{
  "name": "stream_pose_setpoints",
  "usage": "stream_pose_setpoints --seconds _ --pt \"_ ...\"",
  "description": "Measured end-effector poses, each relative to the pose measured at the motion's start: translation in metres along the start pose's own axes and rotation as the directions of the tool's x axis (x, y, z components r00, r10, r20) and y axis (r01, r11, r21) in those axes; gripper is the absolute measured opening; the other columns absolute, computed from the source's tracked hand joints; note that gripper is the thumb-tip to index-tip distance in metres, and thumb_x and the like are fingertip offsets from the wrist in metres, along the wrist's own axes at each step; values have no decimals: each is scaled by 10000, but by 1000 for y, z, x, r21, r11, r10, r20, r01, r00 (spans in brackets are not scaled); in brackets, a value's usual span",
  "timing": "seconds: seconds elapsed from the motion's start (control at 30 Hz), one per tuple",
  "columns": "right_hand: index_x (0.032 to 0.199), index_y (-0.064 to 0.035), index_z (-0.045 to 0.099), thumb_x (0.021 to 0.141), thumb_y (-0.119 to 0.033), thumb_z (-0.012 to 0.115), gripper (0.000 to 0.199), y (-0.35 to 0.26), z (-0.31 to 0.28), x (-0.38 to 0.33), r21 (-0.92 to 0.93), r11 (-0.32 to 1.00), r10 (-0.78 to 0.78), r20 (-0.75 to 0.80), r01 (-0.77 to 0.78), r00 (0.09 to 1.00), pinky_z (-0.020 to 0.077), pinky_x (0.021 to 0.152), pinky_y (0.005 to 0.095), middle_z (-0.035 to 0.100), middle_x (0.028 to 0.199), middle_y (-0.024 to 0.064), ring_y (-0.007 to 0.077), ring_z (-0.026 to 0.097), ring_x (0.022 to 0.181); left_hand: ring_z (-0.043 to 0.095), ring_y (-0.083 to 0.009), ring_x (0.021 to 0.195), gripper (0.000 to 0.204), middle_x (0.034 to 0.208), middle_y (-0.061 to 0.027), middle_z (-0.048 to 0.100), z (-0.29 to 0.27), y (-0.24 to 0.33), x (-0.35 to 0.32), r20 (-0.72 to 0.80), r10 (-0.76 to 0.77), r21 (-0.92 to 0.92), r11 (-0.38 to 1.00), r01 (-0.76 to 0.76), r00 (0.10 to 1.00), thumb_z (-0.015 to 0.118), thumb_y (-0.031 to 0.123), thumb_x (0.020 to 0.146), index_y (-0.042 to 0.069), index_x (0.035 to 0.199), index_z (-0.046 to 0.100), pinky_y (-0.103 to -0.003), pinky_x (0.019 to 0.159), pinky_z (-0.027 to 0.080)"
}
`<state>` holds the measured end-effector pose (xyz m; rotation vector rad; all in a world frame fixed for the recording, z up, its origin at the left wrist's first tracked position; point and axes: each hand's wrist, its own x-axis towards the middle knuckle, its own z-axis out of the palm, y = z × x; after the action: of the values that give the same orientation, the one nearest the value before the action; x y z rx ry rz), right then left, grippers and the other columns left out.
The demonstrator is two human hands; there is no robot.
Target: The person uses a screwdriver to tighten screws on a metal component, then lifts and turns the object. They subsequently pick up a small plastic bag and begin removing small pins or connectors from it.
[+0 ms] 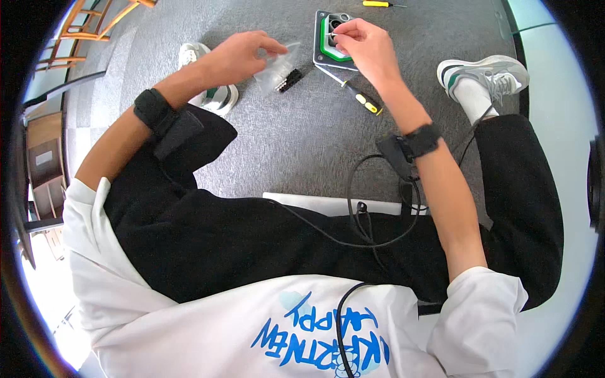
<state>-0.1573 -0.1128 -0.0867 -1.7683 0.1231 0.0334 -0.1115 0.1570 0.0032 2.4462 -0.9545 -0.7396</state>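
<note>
My left hand [247, 53] hovers at the upper edge of a clear plastic bag [272, 74], its thumb and fingers apart. Small black pieces [290, 80] and pale metal screw-like parts [280, 85] lie at the bag's lower right. With thumb and forefinger pinched, my right hand [368, 50] holds a small light-coloured piece over a grey box [320, 47] that has a green rim [324, 39] and round openings inside. My fingers partly cover the box. Just below it, a screwdriver [362, 99] with a yellow and black handle lies on the floor, shaft toward the box.
A second, yellow-handled screwdriver [377, 4] lies beyond the box. My shoes [495, 72] flank the work area on the grey carpet [283, 138]. Black cable [353, 242] loops from my right wrist across my lap. Wooden furniture [88, 28] stands far left.
</note>
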Motion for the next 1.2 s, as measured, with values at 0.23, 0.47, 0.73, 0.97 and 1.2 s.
stream_pose_setpoints --seconds 0.23,0.47,0.73,0.97,1.2 --pt "994 -48 759 896 -101 705 123 -47 -39 -13 -38 943 -312 243 331 919 572 732 309 760 885 96 208 737 799 453 -122 722 475 1012 -45 626 -3 44 35 131 -12 -167 985 34 991 621 -1 894 68 1364 638 -296 685 439" --pt "996 -84 737 921 -131 639 132 -44 -35 -22 -150 826 -480 318 543 818 564 782 436 732 957 90 326 706 870 560 -176 724 405 820 -85 605 2 66 55 154 -54 -187 979 83 987 676 136 887 23 1276 655 -365 671 464" --pt "1045 -96 717 920 -128 654 144 -36 -48 -33 -204 810 -473 328 550 818 562 777 425 723 977 83 330 702 898 456 -94 732 335 906 0 523 6 73 50 202 -80 -260 957 132 976 643 43 951 32 1285 622 -288 663 415" --pt "1046 -87 712 935 -103 631 139 -10 -62 -45 -318 800 -360 425 510 830 560 774 404 675 1044 50 288 693 908 541 -116 706 472 1162 -74 691 5 75 46 178 -39 -228 970 80 983 597 50 943 98 1413 615 -288 655 497" --pt "996 -84 708 942 -80 610 113 0 -67 -57 -344 739 -437 411 580 800 555 745 394 665 967 50 276 680 855 664 -162 798 383 1124 -96 688 33 65 47 88 -90 -166 981 104 992 565 92 1002 90 1383 602 -340 695 546"
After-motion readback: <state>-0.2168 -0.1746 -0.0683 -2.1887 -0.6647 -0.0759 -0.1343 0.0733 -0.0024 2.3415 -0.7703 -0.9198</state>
